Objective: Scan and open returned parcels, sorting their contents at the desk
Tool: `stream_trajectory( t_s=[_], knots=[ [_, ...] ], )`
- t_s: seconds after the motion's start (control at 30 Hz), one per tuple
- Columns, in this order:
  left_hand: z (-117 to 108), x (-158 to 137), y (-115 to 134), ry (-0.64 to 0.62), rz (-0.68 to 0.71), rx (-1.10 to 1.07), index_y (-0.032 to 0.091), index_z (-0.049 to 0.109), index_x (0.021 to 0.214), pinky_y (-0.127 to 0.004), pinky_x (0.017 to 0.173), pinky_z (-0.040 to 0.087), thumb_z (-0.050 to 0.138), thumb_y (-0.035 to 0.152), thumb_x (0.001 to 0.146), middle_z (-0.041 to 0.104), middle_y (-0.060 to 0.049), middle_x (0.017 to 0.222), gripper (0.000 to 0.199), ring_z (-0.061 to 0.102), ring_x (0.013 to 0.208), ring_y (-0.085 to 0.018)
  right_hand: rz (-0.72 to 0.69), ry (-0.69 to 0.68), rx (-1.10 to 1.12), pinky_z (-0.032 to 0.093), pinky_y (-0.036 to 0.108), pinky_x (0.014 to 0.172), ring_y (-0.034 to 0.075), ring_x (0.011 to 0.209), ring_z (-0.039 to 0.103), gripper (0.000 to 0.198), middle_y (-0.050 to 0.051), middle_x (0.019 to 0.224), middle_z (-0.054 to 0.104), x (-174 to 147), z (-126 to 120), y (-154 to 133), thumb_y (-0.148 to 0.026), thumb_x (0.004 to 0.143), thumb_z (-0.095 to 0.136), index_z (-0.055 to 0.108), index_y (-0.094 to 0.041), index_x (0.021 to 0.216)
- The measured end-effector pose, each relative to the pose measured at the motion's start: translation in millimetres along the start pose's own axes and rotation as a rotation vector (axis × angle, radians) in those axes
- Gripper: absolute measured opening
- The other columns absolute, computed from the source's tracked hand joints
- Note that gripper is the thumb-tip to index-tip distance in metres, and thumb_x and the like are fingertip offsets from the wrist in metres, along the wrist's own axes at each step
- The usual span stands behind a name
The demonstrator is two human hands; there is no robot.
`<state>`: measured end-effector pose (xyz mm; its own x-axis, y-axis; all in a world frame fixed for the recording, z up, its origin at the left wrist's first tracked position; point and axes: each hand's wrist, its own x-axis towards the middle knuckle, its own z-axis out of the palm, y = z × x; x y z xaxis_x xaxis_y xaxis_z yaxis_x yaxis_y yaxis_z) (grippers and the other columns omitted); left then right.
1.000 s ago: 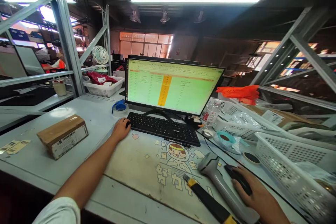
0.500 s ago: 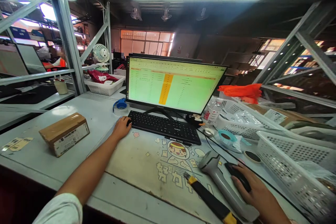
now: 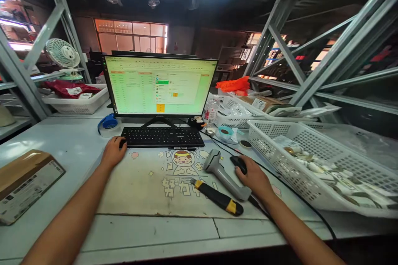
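My left hand (image 3: 113, 151) rests at the lower left corner of the black keyboard (image 3: 161, 136), its fingers lying on the keys with nothing held. Over on the right, my right hand (image 3: 255, 177) is wrapped round a black computer mouse (image 3: 239, 165). A grey barcode scanner (image 3: 226, 177) lies just left of that hand. Beside the scanner is a black and yellow utility knife (image 3: 216, 197). Behind the keyboard stands a monitor (image 3: 133, 91) showing a spreadsheet with a smaller window over it.
A cardboard box (image 3: 29, 182) with a label sits at the left. Blue tape dispenser (image 3: 109, 124), plastic bottle (image 3: 211, 109) and teal tape roll (image 3: 225, 132) stand near the monitor. White baskets (image 3: 280, 165) line the right side; another basket (image 3: 79, 107) is at the back left.
The view has turned to the right, so the desk things appear further left. A small window now covers part of the spreadsheet. Both hands keep their places on keyboard and mouse.
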<state>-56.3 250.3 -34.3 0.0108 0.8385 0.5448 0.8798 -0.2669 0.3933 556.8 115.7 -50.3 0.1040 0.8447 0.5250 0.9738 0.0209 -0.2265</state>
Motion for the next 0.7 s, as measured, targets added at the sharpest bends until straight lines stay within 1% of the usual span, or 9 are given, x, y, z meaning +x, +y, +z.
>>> stream_trajectory(
  t_s=[0.1, 0.2, 0.33, 0.43, 0.5, 0.6, 0.7],
  knots=[
    [0.9, 0.2, -2.4, 0.002, 0.013, 0.004, 0.018, 0.068, 0.119, -0.052, 0.11, 0.051, 0.05, 0.04, 0.095, 0.066, -0.015, 0.128, 0.037, 0.062, 0.12, -0.035, 0.043, -0.025, -0.032, 0.057, 0.052, 0.102, 0.036, 0.119, 0.067, 0.051, 0.018, 0.136, 0.066, -1.1, -4.6, -5.5, -0.045, 0.094, 0.044, 0.059, -0.016, 0.133],
    [1.0, 0.4, -3.2, 0.004, 0.024, 0.006, 0.019, 0.068, 0.118, -0.051, 0.11, 0.051, 0.049, 0.041, 0.095, 0.067, -0.015, 0.127, 0.037, 0.062, 0.12, -0.034, 0.058, -0.048, -0.039, 0.056, 0.052, 0.104, 0.036, 0.12, 0.067, 0.054, 0.019, 0.137, 0.065, -1.2, -5.5, -5.7, -0.045, 0.094, 0.044, 0.058, -0.014, 0.135],
    [0.7, 0.7, -3.1, 0.012, 0.027, 0.01, 0.018, 0.068, 0.118, -0.052, 0.107, 0.052, 0.048, 0.042, 0.095, 0.067, -0.016, 0.128, 0.039, 0.063, 0.118, -0.035, 0.021, -0.047, -0.045, 0.051, 0.05, 0.112, 0.035, 0.13, 0.063, 0.057, 0.019, 0.144, 0.062, -1.1, -2.5, -1.4, -0.045, 0.095, 0.043, 0.058, -0.012, 0.139],
    [0.1, 0.7, -3.5, 0.015, 0.033, 0.01, 0.017, 0.068, 0.118, -0.053, 0.106, 0.053, 0.048, 0.044, 0.095, 0.067, -0.016, 0.127, 0.041, 0.064, 0.117, -0.036, -0.006, -0.02, -0.062, 0.052, 0.051, 0.112, 0.036, 0.133, 0.061, 0.057, 0.017, 0.15, 0.059, -1.4, 1.3, 2.4, -0.045, 0.096, 0.044, 0.058, -0.015, 0.143],
    [-0.1, 0.8, -4.0, 0.016, 0.041, 0.007, 0.017, 0.069, 0.119, -0.052, 0.106, 0.052, 0.048, 0.044, 0.094, 0.067, -0.015, 0.127, 0.042, 0.064, 0.117, -0.036, 0.002, -0.005, -0.049, 0.055, 0.051, 0.108, 0.035, 0.128, 0.064, 0.057, 0.016, 0.147, 0.062, -1.7, 3.6, 4.6, -0.045, 0.095, 0.047, 0.057, -0.016, 0.143],
    [0.1, 1.0, -4.8, 0.023, 0.049, 0.002, 0.018, 0.069, 0.118, -0.051, 0.108, 0.052, 0.048, 0.044, 0.094, 0.068, -0.015, 0.126, 0.042, 0.064, 0.118, -0.035, 0.009, 0.008, -0.023, 0.057, 0.051, 0.104, 0.034, 0.122, 0.067, 0.054, 0.017, 0.138, 0.066, -1.9, 6.8, 7.3, -0.044, 0.094, 0.049, 0.058, -0.016, 0.139],
    [0.9, 1.1, -5.4, 0.029, 0.055, 0.001, 0.017, 0.069, 0.117, -0.052, 0.108, 0.052, 0.048, 0.044, 0.094, 0.068, -0.015, 0.125, 0.041, 0.064, 0.117, -0.035, -0.03, 0.028, -0.025, 0.055, 0.052, 0.109, 0.036, 0.13, 0.063, 0.053, 0.018, 0.144, 0.062, -2.0, 9.6, 9.6, -0.044, 0.095, 0.047, 0.059, -0.017, 0.138]
  ],
)
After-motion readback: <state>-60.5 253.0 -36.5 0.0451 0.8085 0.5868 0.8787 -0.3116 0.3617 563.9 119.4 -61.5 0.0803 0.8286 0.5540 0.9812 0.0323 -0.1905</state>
